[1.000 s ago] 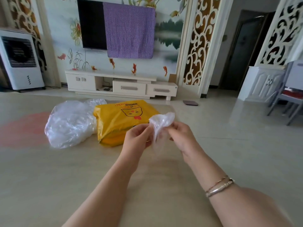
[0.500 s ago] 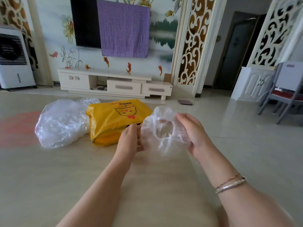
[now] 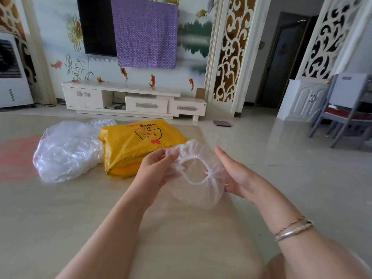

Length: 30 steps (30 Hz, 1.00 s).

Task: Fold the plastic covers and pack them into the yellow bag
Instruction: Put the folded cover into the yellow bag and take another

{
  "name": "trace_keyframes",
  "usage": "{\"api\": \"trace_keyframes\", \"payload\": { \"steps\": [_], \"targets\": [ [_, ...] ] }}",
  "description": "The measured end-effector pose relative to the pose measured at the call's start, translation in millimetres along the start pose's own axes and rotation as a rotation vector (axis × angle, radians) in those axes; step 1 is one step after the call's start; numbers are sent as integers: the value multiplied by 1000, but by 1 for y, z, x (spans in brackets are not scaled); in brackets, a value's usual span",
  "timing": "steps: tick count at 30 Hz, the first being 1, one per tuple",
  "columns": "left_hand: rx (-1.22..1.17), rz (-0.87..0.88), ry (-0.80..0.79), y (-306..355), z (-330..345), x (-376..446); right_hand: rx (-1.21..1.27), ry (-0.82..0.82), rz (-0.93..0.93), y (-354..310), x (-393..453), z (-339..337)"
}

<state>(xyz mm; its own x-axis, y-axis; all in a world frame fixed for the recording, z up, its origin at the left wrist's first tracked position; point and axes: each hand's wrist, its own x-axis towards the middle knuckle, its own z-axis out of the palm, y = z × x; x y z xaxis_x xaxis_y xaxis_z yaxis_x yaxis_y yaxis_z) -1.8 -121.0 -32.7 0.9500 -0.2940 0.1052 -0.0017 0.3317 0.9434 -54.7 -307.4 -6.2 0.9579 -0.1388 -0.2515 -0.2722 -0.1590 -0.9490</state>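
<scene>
Cover (image 3: 198,176) stretched btwn both hands' fingers (image 3: 171,158).

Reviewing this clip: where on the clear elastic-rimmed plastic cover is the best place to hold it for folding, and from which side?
Probably the gathered elastic rim of the plastic cover, pinched at opposite points from left and right. The rim is the firmest part and its ring faces the camera; the left hand already grips its left edge, while the right hand lies open along the right.

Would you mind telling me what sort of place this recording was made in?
Most likely a home living room. A wall-mounted television, partly draped with a purple cloth, hangs above a low white TV cabinet, and a painted mural wall and carved screen panels stand behind it.
</scene>
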Motion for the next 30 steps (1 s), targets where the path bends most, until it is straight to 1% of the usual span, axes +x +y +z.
{"api": "trace_keyframes", "payload": {
  "steps": [1, 3, 6, 9, 10, 13, 14, 16, 19, 22, 24, 25, 28, 30],
  "targets": [
    [-25, 12, 14, 1, 0, 0, -2, -10, 5, 1, -1, 1],
    [-42, 44, 46, 0, 0, 0, 28, 29, -33, 4, 2, 2],
    [22, 90, 139, -3, 0, 2, 121, 160, -129, 7, 7, 2],
    [132, 143, 219, -8, 3, 3, 190, 299, -161, 9, 14, 1],
    [191, 173, 259, -10, 2, 3, 133, 366, -180, 9, 17, 0],
    [402, 253, 407, -13, -4, 7, -184, 538, -292, 10, 28, -6],
    [451, 256, 444, -14, -6, 7, -242, 569, -323, 10, 31, -8],
    [517, 226, 460, -14, -10, 8, -313, 615, -343, 10, 37, -10],
    [620, 128, 408, -15, -10, 7, -387, 593, -284, 13, 45, -9],
    [561, 56, 375, -12, -7, 4, -392, 503, -183, 18, 51, -6],
    [508, 44, 369, -11, -5, 3, -435, 475, -178, 23, 51, -4],
    [523, 49, 360, -11, -4, 3, -475, 472, -196, 24, 51, -4],
    [750, 129, 307, -15, -6, 3, -594, 473, -270, 28, 49, -5],
    [862, 171, 307, -17, -9, 4, -699, 481, -283, 29, 49, -6]
  ]
}}
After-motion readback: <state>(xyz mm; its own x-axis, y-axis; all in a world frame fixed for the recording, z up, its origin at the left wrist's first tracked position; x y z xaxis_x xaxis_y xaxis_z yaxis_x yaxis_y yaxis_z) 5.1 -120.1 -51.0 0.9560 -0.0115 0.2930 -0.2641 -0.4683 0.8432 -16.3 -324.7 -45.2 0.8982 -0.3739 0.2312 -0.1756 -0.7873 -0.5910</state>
